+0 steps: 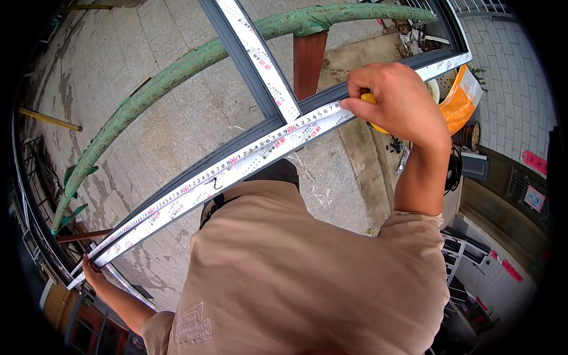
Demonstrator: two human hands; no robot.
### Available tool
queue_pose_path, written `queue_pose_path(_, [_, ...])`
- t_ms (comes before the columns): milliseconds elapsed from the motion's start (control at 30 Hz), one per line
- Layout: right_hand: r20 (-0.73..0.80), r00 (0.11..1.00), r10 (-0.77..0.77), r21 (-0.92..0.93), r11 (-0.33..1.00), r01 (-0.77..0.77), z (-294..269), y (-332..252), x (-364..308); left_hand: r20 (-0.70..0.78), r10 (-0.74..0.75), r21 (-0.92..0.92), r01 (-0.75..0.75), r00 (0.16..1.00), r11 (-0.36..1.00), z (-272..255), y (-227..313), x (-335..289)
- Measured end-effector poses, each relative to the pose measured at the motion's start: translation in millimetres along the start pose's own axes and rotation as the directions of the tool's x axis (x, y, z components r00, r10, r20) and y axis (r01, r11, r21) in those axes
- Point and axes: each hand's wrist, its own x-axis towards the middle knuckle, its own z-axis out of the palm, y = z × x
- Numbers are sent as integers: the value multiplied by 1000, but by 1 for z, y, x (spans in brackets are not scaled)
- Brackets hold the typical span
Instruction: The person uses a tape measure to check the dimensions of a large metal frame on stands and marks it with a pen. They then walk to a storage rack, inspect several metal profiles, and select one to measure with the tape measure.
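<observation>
A long window frame (228, 183), dark grey with printed white protective film, stretches across in front of my body. Along it lies the pulled-out white blade of a tape measure (204, 176), slanting from lower left to upper right. My right hand (393, 103) is closed around the yellow tape case, mostly hidden by the palm, with thumb and finger at the blade. Far to the left, my left hand (90, 272) is closed at the frame's corner by the blade's far end; its fingers show small. A filmed crossbar (257, 56) joins the frame near the blade's middle.
Beyond the frame curves a green pipe (171, 74), with a reddish-brown post (309, 64) under it. An orange and white bag (462, 100) stands right of my right hand. Grey paving (195, 103) lies below, and a tiled wall (506, 71) rises at right.
</observation>
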Motion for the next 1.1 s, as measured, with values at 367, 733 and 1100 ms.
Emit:
queue_pose_path(367, [-10, 1000, -13, 13, 1000, 14, 1, 2, 1, 4, 19, -20, -19, 1000, 1000, -2, -1, 5])
queue_pose_path(733, [-2, 1000, -14, 9, 1000, 14, -2, -1, 0, -6, 41, 5, -41, 999, 999, -1, -4, 11])
queue_pose_path(1100, [-30, 1000, -3, 20, 1000, 4, -1, -2, 1, -4, 36, -9, -36, 999, 999, -6, -5, 17])
